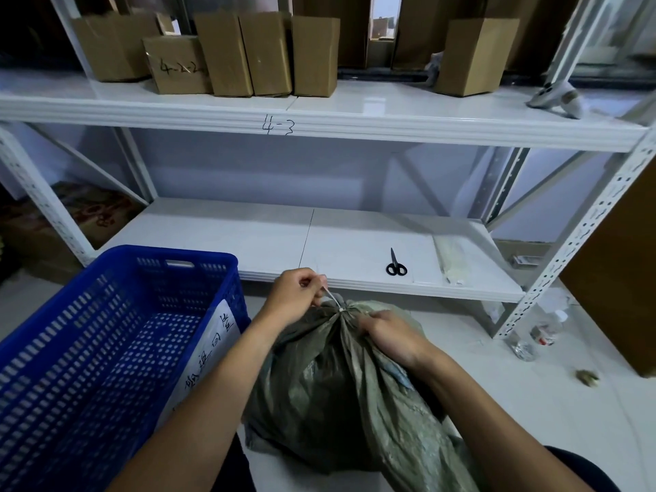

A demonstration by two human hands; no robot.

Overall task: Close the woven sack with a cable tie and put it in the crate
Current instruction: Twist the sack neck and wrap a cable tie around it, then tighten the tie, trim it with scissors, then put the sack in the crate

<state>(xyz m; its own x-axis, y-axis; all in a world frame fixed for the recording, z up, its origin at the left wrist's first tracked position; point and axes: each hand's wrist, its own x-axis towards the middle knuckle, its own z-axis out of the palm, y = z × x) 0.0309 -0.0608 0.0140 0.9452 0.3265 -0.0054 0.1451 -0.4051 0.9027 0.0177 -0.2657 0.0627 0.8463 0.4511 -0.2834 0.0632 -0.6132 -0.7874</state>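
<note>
Two hands at the woven sack (340,388) neck: left hand (297,296) pinches the cable tie (333,300) tail, right hand (388,336) seemingly grips the gathers; crate (42,335) lies just left

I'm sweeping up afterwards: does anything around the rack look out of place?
Yes. Clear plastic bottles lie on the floor by the rack leg, and a small crumpled scrap sits near them; both look like litter.

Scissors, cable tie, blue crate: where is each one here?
scissors (393,259), head view, on the pivot above the black handles.
cable tie (332,297), head view, on its white free tail.
blue crate (184,256), head view, on its far rim.
</note>
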